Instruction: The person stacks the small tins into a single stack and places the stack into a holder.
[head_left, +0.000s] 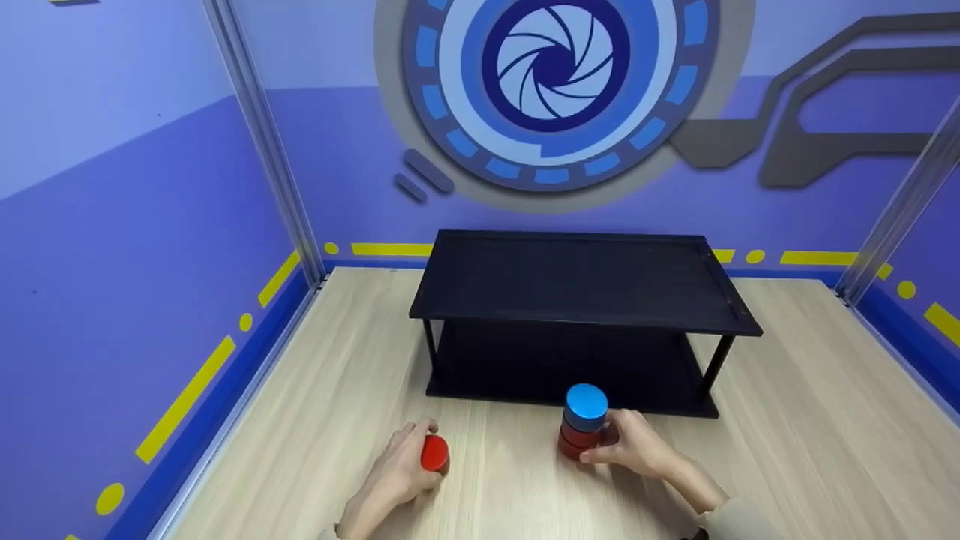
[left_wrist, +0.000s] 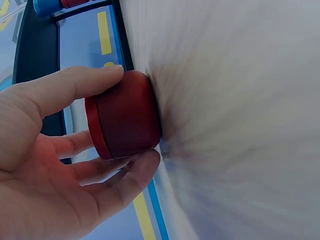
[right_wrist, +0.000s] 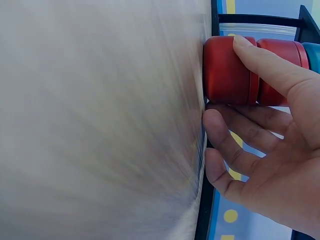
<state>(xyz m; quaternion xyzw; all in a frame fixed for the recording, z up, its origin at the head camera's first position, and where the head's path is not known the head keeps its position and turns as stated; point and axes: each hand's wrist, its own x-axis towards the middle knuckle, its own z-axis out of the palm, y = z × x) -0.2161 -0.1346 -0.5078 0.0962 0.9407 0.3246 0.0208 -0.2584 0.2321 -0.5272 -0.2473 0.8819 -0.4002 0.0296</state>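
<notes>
Left hand (head_left: 394,463) grips red canister (head_left: 435,454), not stacked yet; right hand (head_left: 634,444) pinches bottom canister (right_wrist: 227,72); middle canister (right_wrist: 281,47), blue canister (head_left: 586,406) already above grip.

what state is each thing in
Blue can, upright, on middle can
Middle can, upright, on lower can
Lower can, upright, held
Lone can, upright, held
Shelf, standing on table
Left grip, holding lone can
Right grip, holding lower can
</notes>
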